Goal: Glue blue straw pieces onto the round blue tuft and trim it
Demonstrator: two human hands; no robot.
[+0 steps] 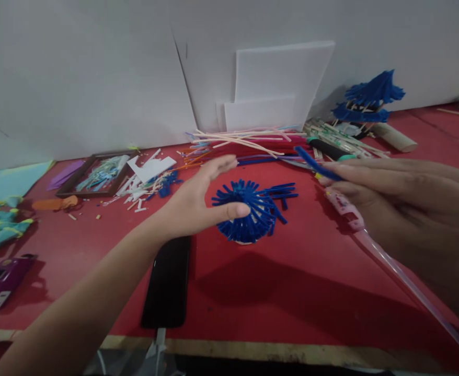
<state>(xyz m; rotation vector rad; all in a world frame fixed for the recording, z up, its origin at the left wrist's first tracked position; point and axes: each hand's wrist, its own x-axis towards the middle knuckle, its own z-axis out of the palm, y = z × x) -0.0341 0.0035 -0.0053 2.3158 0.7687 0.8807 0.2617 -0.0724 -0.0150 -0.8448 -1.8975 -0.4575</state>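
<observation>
My left hand (198,201) is open, thumb and fingers spread at the left side of a round blue piece made of short pipe cleaners (245,209). The pipe cleaners fan out from its top, and a pale base peeks out underneath. My right hand (402,203) is closed, pinching a short blue pipe cleaner (318,164) between thumb and fingers. Below those fingers is a pink plastic object (345,209) with a clear tube running toward the lower right; whether the hand touches it I cannot tell. Several loose blue pipe cleaner pieces (282,193) lie right of the round piece.
A black phone (167,284) with a white cable lies near the front edge. Behind are scraps (151,180), a brown tray (80,177), long pipe cleaners (245,140) and white boards (280,78). A blue tiered model (370,102) stands back right, a purple device (8,282) front left.
</observation>
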